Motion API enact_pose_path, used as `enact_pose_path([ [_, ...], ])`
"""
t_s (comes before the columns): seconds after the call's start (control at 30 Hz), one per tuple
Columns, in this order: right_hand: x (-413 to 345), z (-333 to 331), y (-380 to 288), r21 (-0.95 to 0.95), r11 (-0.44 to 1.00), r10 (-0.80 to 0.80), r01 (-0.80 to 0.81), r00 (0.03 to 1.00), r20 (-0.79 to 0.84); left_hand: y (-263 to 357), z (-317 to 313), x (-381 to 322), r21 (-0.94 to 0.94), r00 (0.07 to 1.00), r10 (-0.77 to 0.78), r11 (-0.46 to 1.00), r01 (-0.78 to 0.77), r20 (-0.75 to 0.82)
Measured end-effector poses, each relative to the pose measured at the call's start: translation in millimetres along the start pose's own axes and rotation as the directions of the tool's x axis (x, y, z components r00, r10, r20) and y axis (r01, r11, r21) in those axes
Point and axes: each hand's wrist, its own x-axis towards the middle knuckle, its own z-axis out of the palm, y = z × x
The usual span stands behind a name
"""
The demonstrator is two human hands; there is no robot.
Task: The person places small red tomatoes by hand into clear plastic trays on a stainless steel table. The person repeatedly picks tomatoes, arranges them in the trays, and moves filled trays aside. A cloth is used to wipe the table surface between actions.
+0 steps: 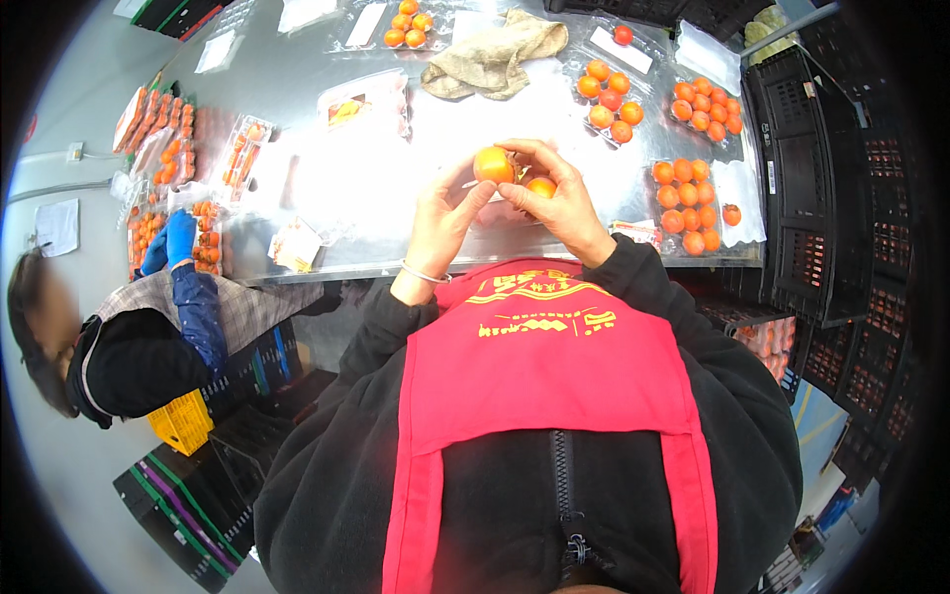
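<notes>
My left hand holds an orange persimmon-like fruit between its fingers, near the front edge of the metal table. Close beside it, my right hand is curled around a second orange fruit, and its fingertips reach the first one. The two thumbs almost meet. Under the hands something transparent and reddish shows, partly hidden by glare and fingers. Several orange fruits in clear trays lie to the right, with a single fruit on a white pad beside them.
A crumpled brown cloth lies at the back, right of a clear labelled pack. Printed cards lie near the front edge. At the left, a co-worker's blue-gloved hands touch packed fruit. Black crates stand along the right side.
</notes>
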Motion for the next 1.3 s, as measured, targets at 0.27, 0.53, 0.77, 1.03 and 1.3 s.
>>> enact_pose_path([
  [0.27,-2.2,7.6,2.0,0.174,0.973,0.164,-0.15,0.984,-0.068,-2.0,-5.1,-2.9,-0.171,0.994,0.099,0.979,-0.107,-0.05],
  [0.53,1.4,-5.5,1.7,0.669,0.653,0.376,-0.356,0.919,0.121,-18.9,-189.8,23.9,0.258,0.928,0.133,0.965,-0.041,-0.347],
  [0.77,16.8,29.9,-23.1,0.275,0.899,0.287,-0.341,0.933,0.217,-58.2,-221.7,-48.5,0.854,0.987,0.16,0.517,-0.059,-0.029],
  [1.03,54.4,126.6,35.0,-0.365,0.884,-0.059,0.293,0.843,0.535,-74.0,-227.2,-79.9,0.889,0.993,0.12,0.452,-0.075,0.022],
  [1.3,74.8,196.8,100.8,-0.541,0.576,-0.111,0.612,0.715,0.69,-92.2,-227.2,-95.8,0.919,0.975,0.217,0.394,-0.034,-0.057],
])
